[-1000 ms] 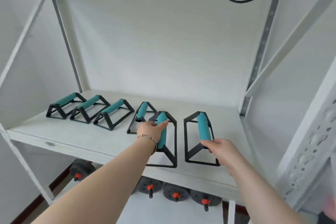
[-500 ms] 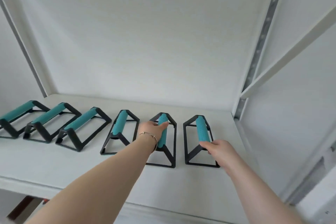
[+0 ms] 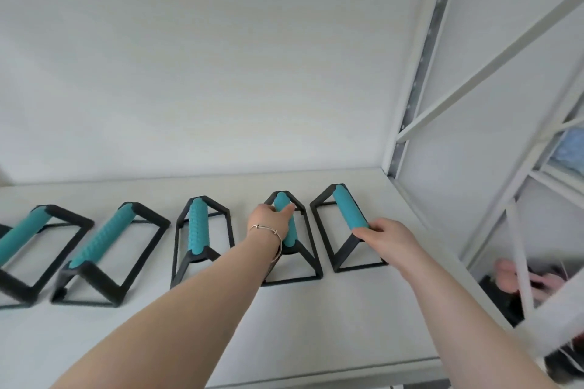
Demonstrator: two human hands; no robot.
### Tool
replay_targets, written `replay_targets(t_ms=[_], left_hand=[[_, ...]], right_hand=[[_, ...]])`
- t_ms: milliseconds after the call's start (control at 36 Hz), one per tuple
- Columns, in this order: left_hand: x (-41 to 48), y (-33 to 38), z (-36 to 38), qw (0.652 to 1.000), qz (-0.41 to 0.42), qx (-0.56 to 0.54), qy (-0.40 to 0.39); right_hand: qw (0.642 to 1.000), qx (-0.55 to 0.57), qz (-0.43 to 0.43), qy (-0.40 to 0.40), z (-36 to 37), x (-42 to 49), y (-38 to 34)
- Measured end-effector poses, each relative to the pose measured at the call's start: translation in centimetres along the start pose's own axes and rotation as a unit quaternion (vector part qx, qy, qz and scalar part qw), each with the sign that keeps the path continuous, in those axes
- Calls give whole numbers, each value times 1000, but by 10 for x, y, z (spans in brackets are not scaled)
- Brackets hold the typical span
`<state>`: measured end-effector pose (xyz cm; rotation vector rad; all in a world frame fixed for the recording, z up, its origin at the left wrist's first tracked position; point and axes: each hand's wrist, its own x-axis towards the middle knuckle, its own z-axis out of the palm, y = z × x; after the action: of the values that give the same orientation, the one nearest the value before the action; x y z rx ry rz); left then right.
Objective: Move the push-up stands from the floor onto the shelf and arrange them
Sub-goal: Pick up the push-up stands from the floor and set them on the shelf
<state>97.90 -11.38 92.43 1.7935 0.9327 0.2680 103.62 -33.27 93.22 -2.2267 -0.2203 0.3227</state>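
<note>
Two stands (image 3: 346, 227), fingers (image 3: 360, 232) on grips

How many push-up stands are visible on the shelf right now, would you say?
5, in a row: far-left stand cropped, second stand, middle stand, left hand's stand, right hand's stand. More may sit off-frame left.

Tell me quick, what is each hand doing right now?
Left hand: closed around the teal grip of the second stand from the right.
Right hand: gripping the near end of the rightmost stand.
</note>
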Motion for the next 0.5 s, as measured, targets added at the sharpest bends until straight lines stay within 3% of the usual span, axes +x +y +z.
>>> replay_targets(t_ms=[111, 333, 500], left_hand=[[3, -1, 0, 1000, 12, 17, -5], [5, -1, 1, 998, 31, 49, -27], [1, -1, -7, 996, 72, 57, 5]], right_hand=[[1000, -24, 4, 16, 2, 0, -2], [984, -173, -8, 33, 4, 11, -24], [971, -189, -79, 120, 18, 14, -35]])
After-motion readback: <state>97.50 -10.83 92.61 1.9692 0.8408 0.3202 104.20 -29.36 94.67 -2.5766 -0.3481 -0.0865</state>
